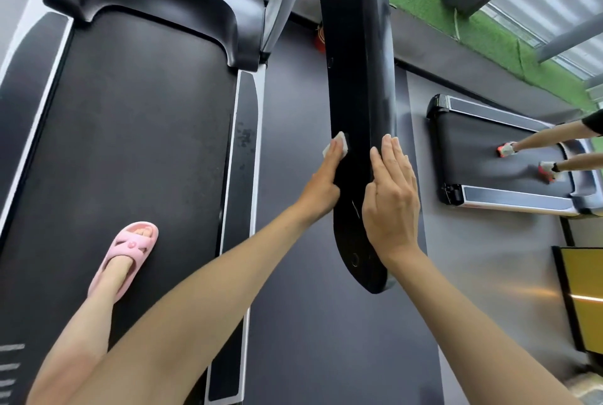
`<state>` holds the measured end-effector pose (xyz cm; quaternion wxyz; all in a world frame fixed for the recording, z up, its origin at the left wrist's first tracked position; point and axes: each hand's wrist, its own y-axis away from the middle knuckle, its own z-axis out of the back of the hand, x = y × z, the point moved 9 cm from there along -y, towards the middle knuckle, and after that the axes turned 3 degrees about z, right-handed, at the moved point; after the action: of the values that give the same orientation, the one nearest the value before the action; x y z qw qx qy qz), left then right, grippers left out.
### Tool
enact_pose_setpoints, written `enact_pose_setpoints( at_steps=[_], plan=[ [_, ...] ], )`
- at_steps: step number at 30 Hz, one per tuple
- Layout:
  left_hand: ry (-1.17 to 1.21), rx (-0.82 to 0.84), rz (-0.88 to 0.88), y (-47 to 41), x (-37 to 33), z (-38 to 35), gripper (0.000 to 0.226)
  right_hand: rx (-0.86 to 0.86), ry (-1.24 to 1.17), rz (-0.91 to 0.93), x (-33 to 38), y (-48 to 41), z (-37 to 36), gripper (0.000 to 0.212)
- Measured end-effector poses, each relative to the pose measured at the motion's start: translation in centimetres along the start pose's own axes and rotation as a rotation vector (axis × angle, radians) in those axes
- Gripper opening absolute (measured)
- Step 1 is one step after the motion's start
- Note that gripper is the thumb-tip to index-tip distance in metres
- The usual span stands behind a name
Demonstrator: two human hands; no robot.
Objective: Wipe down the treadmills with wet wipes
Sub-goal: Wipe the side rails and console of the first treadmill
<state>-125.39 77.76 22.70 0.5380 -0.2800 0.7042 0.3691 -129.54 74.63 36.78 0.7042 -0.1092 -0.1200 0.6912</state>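
Observation:
A long black treadmill handrail (355, 72) runs down the middle of the view. My left hand (323, 181) lies against its left side with straight fingers and presses a small folded white wet wipe (339, 143) onto the rail. My right hand (391, 196) rests flat against the rail's right side, fingers straight and together, holding nothing. The treadmill's dark belt (137, 143) lies below on the left, and my foot in a pink slipper (127, 258) stands on it.
A grey side rail (243, 156) edges the belt. Dark floor lies between the machines. On a second treadmill (489, 156) at the right, another person's legs and shoes show. Green turf (456, 13) and windows are beyond; a yellow panel (584, 300) stands at the right edge.

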Motion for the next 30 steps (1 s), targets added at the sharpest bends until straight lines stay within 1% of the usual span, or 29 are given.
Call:
enact_pose_setpoints(
  at_steps=[1,3,6,8,11,13,16,19,21,23,27,30],
  plan=[
    [-0.003,-0.016,0.001,0.0,-0.4,-0.1,0.100,-0.004,-0.017,-0.005,-0.1,0.0,0.0,0.056],
    [-0.043,-0.002,-0.062,1.8,-1.1,-1.4,0.101,-0.006,-0.064,-0.026,-0.5,0.0,-0.1,0.055],
    [-0.058,0.107,-0.164,6.9,-0.4,-4.2,0.093,0.038,-0.100,-0.012,-0.5,0.2,-0.2,0.052],
    [-0.062,0.133,-0.187,8.1,-0.3,-4.2,0.090,0.073,-0.085,0.035,0.0,0.8,0.3,0.050],
    [-0.059,0.081,-0.115,5.5,0.0,-2.9,0.095,0.095,-0.049,0.089,0.5,3.0,1.6,0.047],
    [-0.063,0.048,-0.066,3.4,-0.8,-1.9,0.099,0.125,-0.038,0.090,0.1,4.4,2.2,0.048],
    [-0.078,0.020,-0.081,3.6,-3.0,-2.0,0.094,0.143,-0.036,0.047,-1.2,5.5,1.9,0.048],
    [-0.123,0.025,-0.178,7.4,-2.8,-4.2,0.085,0.061,-0.048,0.006,-1.1,5.9,1.5,0.046],
    [-0.153,0.053,-0.209,9.2,-1.3,-5.0,0.087,-0.002,-0.064,-0.027,-1.1,6.1,1.5,0.047],
    [-0.147,0.034,-0.172,8.1,-0.4,-4.0,0.090,-0.033,-0.052,-0.016,-1.0,6.0,1.6,0.048],
    [-0.038,-0.008,-0.022,3.8,-0.8,-2.1,0.100,-0.027,-0.043,0.002,-1.1,6.1,1.6,0.051],
    [-0.028,0.016,-0.053,5.9,-1.2,-3.3,0.097,-0.018,-0.043,-0.018,-1.1,6.2,1.3,0.049]
  ],
)
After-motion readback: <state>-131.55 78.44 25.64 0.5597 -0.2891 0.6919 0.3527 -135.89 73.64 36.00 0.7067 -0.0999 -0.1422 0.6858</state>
